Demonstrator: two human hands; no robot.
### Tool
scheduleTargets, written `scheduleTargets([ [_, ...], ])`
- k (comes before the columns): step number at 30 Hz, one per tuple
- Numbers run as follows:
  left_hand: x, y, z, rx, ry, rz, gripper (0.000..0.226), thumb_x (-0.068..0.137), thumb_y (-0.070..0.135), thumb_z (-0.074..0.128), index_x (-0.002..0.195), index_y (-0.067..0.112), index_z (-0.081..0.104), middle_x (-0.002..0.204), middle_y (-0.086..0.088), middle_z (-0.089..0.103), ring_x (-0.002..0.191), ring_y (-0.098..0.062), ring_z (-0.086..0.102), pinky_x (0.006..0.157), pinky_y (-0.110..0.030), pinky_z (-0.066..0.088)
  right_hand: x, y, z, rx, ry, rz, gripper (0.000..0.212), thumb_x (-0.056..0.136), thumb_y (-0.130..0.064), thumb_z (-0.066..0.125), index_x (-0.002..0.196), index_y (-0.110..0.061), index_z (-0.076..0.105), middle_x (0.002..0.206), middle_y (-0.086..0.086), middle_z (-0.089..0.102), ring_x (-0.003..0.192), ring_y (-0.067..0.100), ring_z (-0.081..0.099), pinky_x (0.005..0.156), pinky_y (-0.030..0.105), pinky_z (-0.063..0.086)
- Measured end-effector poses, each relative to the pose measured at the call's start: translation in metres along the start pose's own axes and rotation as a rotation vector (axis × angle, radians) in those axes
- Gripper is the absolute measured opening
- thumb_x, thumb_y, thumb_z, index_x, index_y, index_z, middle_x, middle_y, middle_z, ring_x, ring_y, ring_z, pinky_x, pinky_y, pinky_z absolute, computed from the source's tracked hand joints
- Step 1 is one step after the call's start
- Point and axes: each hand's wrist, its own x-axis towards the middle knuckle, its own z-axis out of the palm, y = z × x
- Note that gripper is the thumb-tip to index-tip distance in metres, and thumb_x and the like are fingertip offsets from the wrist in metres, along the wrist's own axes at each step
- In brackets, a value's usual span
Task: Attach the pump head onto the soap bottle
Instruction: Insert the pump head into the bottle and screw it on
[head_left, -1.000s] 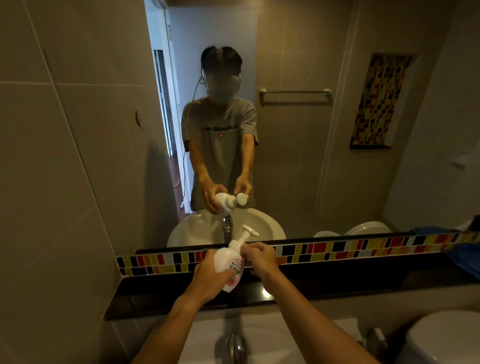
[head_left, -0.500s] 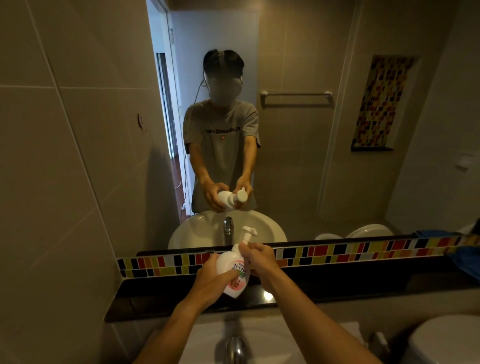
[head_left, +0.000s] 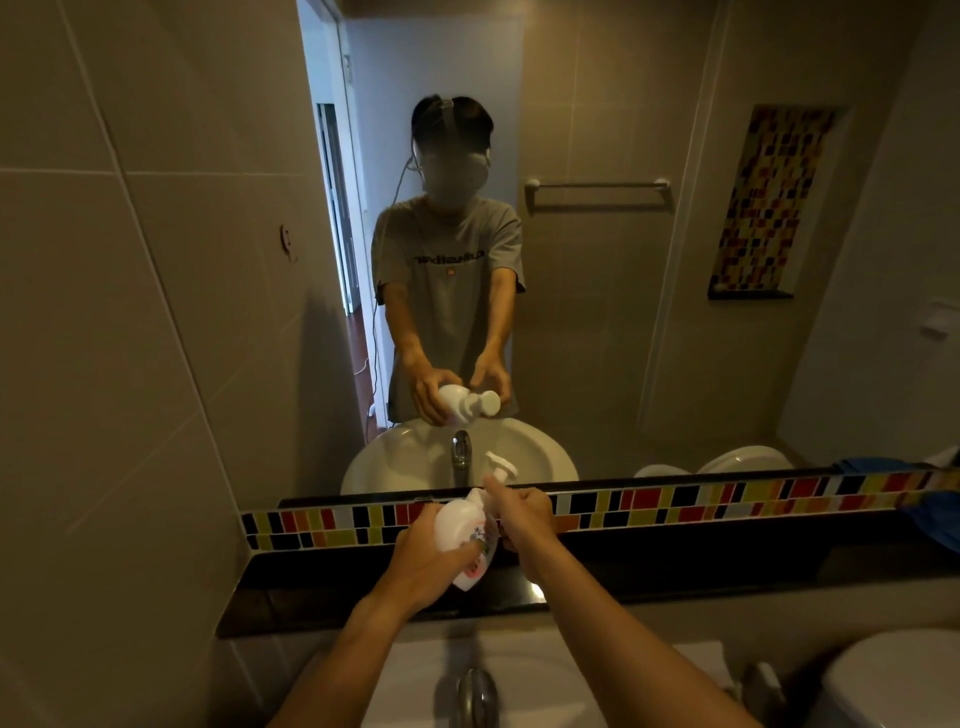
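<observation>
A white soap bottle with a coloured label is held tilted over the dark ledge, its neck pointing up and to the right. My left hand wraps around the bottle's body from the left. The white pump head sits on the bottle's neck, its nozzle pointing up and left. My right hand grips the pump's collar at the neck, thumb on top. The collar itself is hidden under my fingers.
A large mirror fills the wall ahead and reflects me, the bottle and the basin. A coloured tile strip runs above a dark ledge. The tap and white basin lie below. A toilet stands at the lower right.
The pump nozzle has turned from pointing right to pointing left. My right hand has shifted its grip at the neck. The bottle stays in my left hand.
</observation>
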Motion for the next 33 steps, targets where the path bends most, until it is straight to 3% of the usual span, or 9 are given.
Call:
scheduleTargets([
  [4,-0.001,0.004,-0.007,-0.105,-0.070,-0.059,0.043,0.080,0.029,0.073,0.118,0.025,0.052,0.112,-0.004,0.063,0.096,-0.016,0.065,0.067,-0.027,0.058,0.000,-0.006,-0.002,0.070,-0.115,0.071,0.026,0.081,-0.017,0.052,0.103,-0.008,0.061,0.101,0.017,0.064,0.088,0.027,0.061,0.076,0.039,0.050],
  [8,-0.003,0.005,-0.011,-0.277,-0.187,-0.118,0.047,0.074,0.038,0.068,0.116,0.021,0.058,0.106,-0.011,0.069,0.093,-0.026,0.070,0.070,-0.040,0.061,0.004,-0.005,-0.007,0.176,-0.307,0.144,0.034,0.078,-0.021,0.062,0.109,-0.008,0.057,0.102,0.020,0.068,0.085,0.031,0.067,0.071,0.040,0.056],
  [11,-0.002,0.004,-0.007,-0.278,-0.158,-0.166,0.047,0.075,0.039,0.068,0.118,0.020,0.058,0.103,-0.009,0.070,0.092,-0.025,0.070,0.069,-0.039,0.060,0.008,0.002,-0.001,0.055,-0.264,0.073,0.039,0.085,-0.028,0.069,0.113,-0.001,0.063,0.109,0.025,0.073,0.092,0.034,0.072,0.085,0.048,0.058],
  [14,-0.002,0.002,0.000,-0.160,-0.047,-0.095,0.039,0.079,0.035,0.071,0.113,0.029,0.052,0.105,0.002,0.064,0.095,-0.015,0.065,0.073,-0.032,0.058,0.005,0.006,0.004,-0.068,-0.206,0.034,0.040,0.089,-0.033,0.064,0.118,-0.005,0.063,0.112,0.019,0.072,0.100,0.030,0.069,0.086,0.044,0.056],
  [18,-0.004,0.005,-0.002,-0.168,-0.019,-0.121,0.042,0.081,0.036,0.070,0.117,0.028,0.049,0.107,0.000,0.063,0.093,-0.015,0.066,0.063,-0.026,0.055,0.001,0.002,0.001,0.006,-0.216,0.085,0.032,0.090,-0.022,0.051,0.119,-0.010,0.057,0.109,0.018,0.068,0.106,0.035,0.065,0.097,0.050,0.051],
  [22,-0.005,0.003,-0.005,-0.235,-0.123,-0.149,0.043,0.083,0.033,0.066,0.122,0.017,0.054,0.107,-0.008,0.068,0.093,-0.023,0.070,0.072,-0.039,0.061,-0.002,0.002,-0.006,0.163,-0.305,0.156,0.019,0.089,-0.016,0.045,0.106,-0.010,0.052,0.096,0.018,0.063,0.091,0.033,0.062,0.100,0.051,0.047],
  [24,-0.008,0.000,-0.004,-0.282,-0.130,-0.145,0.044,0.084,0.030,0.066,0.124,0.015,0.054,0.108,-0.008,0.067,0.095,-0.023,0.069,0.074,-0.038,0.061,-0.002,0.003,-0.008,0.157,-0.344,0.159,0.021,0.091,-0.019,0.050,0.108,-0.006,0.054,0.100,0.020,0.066,0.093,0.034,0.064,0.099,0.051,0.048],
  [29,-0.014,-0.004,0.006,0.011,0.037,-0.015,0.054,0.079,0.033,0.074,0.126,0.022,0.048,0.115,-0.001,0.059,0.103,-0.019,0.062,0.070,-0.022,0.055,0.002,0.018,0.000,-0.052,-0.232,0.031,0.031,0.092,-0.029,0.062,0.113,-0.006,0.065,0.112,0.018,0.071,0.105,0.033,0.067,0.097,0.051,0.052],
  [33,-0.017,0.005,0.005,-0.309,-0.088,-0.219,0.042,0.084,0.033,0.067,0.122,0.019,0.053,0.109,-0.008,0.066,0.096,-0.024,0.068,0.070,-0.035,0.059,0.002,0.017,-0.008,0.224,-0.329,0.176,0.025,0.092,-0.027,0.053,0.105,-0.007,0.060,0.098,0.019,0.067,0.090,0.033,0.065,0.086,0.046,0.052],
])
